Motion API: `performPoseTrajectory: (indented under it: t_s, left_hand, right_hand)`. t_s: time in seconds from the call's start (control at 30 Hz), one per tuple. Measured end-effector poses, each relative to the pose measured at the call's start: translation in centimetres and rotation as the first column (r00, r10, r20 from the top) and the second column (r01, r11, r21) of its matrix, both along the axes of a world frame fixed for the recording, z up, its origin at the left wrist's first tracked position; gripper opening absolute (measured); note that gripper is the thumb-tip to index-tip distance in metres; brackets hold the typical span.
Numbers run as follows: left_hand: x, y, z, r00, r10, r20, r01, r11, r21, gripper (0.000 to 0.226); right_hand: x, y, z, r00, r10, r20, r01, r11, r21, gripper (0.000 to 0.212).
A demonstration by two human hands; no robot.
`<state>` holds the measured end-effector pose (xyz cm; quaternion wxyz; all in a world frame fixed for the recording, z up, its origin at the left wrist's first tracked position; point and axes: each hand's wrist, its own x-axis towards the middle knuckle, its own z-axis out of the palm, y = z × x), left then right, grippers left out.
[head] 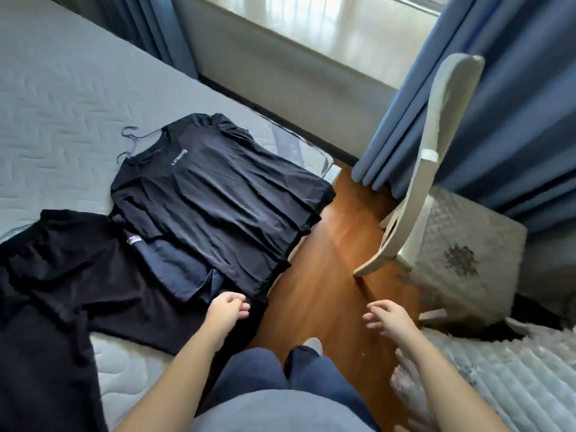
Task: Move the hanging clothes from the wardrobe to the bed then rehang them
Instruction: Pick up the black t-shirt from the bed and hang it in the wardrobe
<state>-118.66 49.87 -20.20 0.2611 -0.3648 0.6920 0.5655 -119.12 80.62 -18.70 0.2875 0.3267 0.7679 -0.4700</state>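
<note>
Left hand (227, 310) fingers (241, 307) loosely curled, gripping nothing, hovering at the bed edge just over the hem of the dark clothes. Right hand (386, 318) fingers (374, 322) spread apart and slack, empty, over the wooden floor (324, 275), well apart from the clothes. Both forearms bare, reaching forward from the bottom of view.

Black t-shirt (215, 198) lies flat on the bed (62, 104) at 11 o'clock from the left hand, small pale print on the chest, hem hanging a little over the bed edge. More dark shirts appear stacked under it (layered hems show, count unclear). Two thin wire hanger hooks (129, 141) stick out at the collar, at 10 o'clock of the shirt. A navy garment (174, 260) peeks out below it, with a small tag showing. Second black garment (62, 275) spread at 9 o'clock from the left hand, overlapping the navy one.

Bed has a grey quilted mattress. White chair (427, 169) at 1 o'clock from the right hand, tilted in the wide-angle view, grey quilted cover beside it. Blue curtains (514, 104) at 2 o'clock, window (327, 26) at 12. Person's navy trousers (265, 378) at 6 o'clock.
</note>
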Motion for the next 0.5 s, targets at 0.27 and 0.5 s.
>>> performPoseTrajectory:
  t_s: [0.27, 0.5]
  left_hand:
    - [-8.1, -2.4, 0.0, 0.989, 0.137, -0.047, -0.14, 0.988, -0.071, 0.027]
    - [-18.0, -11.5, -2.4, 0.905, 0.425, -0.027, -0.426, 0.899, -0.102, 0.027]
  right_hand:
    - [-17.6, -5.8, -1.3, 0.959, 0.28, 0.052, -0.278, 0.96, -0.03, 0.015]
    - [-31.9, -16.4, -3.8, 0.905, 0.424, 0.021, -0.422, 0.904, -0.076, 0.014]
